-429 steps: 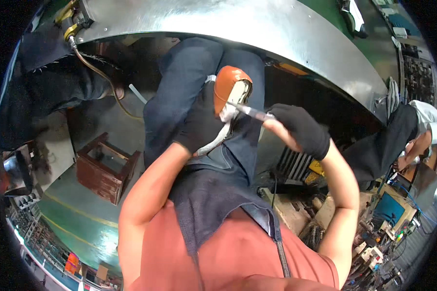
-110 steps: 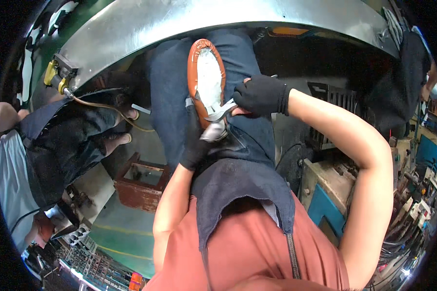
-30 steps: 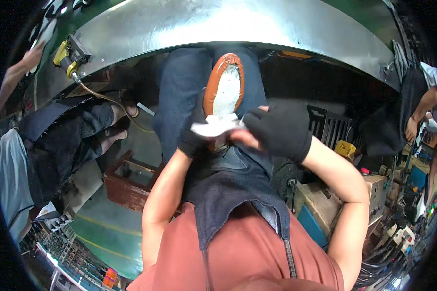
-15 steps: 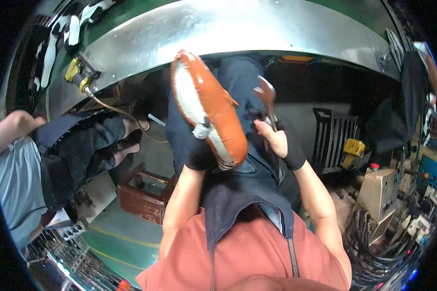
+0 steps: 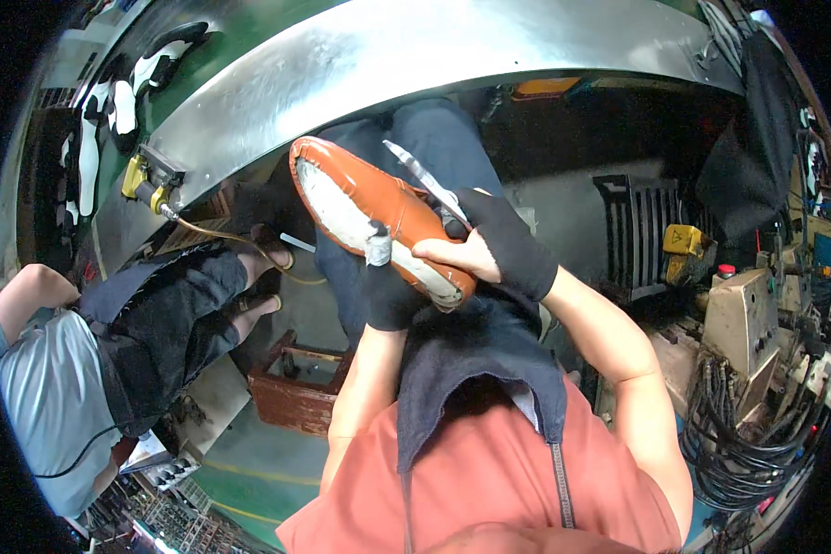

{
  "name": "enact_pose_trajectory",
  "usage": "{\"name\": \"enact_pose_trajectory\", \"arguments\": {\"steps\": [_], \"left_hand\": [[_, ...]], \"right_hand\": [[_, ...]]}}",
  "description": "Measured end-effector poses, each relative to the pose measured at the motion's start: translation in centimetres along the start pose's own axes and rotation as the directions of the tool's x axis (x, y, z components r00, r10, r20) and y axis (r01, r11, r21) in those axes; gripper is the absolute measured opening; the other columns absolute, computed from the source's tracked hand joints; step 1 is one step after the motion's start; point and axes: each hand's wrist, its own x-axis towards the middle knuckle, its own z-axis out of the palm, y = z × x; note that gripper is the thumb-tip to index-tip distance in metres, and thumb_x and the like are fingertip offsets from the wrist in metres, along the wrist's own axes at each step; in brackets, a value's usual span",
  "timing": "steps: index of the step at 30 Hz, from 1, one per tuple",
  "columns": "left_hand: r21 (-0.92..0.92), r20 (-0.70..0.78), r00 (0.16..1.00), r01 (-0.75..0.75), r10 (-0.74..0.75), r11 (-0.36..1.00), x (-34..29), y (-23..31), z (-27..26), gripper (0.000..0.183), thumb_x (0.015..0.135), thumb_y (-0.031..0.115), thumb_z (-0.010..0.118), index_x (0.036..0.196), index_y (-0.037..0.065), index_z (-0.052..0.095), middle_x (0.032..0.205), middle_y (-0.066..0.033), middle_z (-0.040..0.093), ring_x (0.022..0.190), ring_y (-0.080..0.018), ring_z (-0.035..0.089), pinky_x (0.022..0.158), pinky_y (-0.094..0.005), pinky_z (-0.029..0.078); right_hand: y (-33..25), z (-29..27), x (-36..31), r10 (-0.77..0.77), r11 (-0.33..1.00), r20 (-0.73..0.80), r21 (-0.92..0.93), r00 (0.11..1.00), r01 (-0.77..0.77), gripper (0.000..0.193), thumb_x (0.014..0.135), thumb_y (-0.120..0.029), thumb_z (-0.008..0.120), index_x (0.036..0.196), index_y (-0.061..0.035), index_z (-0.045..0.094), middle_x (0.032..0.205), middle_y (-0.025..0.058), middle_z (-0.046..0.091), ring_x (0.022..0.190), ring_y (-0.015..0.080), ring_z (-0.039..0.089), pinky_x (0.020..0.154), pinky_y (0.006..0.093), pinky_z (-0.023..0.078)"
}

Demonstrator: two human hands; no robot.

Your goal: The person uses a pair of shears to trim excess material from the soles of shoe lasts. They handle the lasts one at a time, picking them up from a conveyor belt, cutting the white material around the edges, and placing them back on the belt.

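A brown leather shoe upper (image 5: 365, 180) stretched over a last lies tilted above my lap, its whitish underside partly showing. My left hand (image 5: 392, 286), in a black fingerless glove with a wrapped thumb, is closed around its near side, the thumb on the underside. My right hand (image 5: 508, 245), also in a black fingerless glove, is closed on metal pincers (image 5: 423, 174) that point up and left beside the shoe. The right thumb presses on the shoe's heel end. The pincers' handles are mostly hidden by the hand.
A curved metal bench (image 5: 415, 46) spans the far side, with a yellow air stapler (image 5: 148, 185) and hose at its left end. Another person (image 5: 65, 369) is at the left near a brown wooden stool (image 5: 291, 406). Machinery and black cables (image 5: 729, 462) stand at the right.
My right hand has moved left with the pincers, from beside the shoe to its heel end. The shoe's toe has swung left and tilted.
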Motion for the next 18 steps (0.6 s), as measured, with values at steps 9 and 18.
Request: {"name": "enact_pose_trajectory", "arguments": {"steps": [9,18], "left_hand": [[-0.433,0.077,0.992,0.124,-0.1,0.893,1.0,0.6,0.0,0.056,0.095,0.04,0.042,0.135,0.002,0.036,0.13,-0.0202,0.048,0.112,-0.0314,0.054,0.094,-0.0442,0.048],[-0.418,0.068,0.989,0.147,-0.131,0.896,1.6,0.6,-0.5,0.054,0.097,0.039,0.039,0.138,0.004,0.035,0.133,-0.0176,0.046,0.116,-0.0304,0.051,0.097,-0.0437,0.046]], "right_hand": [[-1.3,-1.2,-1.5,0.096,0.934,0.063,0.339,0.993,-0.112,0.051,0.07,-0.036,0.08,0.102,-0.0017,0.061,0.081,0.005,0.057,0.075,0.0124,0.052,0.069,0.0279,0.045],[-0.4,0.1,-2.0,-0.082,0.992,-0.176,0.076,0.981,0.097,0.05,0.069,-0.046,0.076,0.089,-0.0028,0.06,0.075,0.0148,0.054,0.065,0.0294,0.052,0.06,0.0384,0.042]]}}
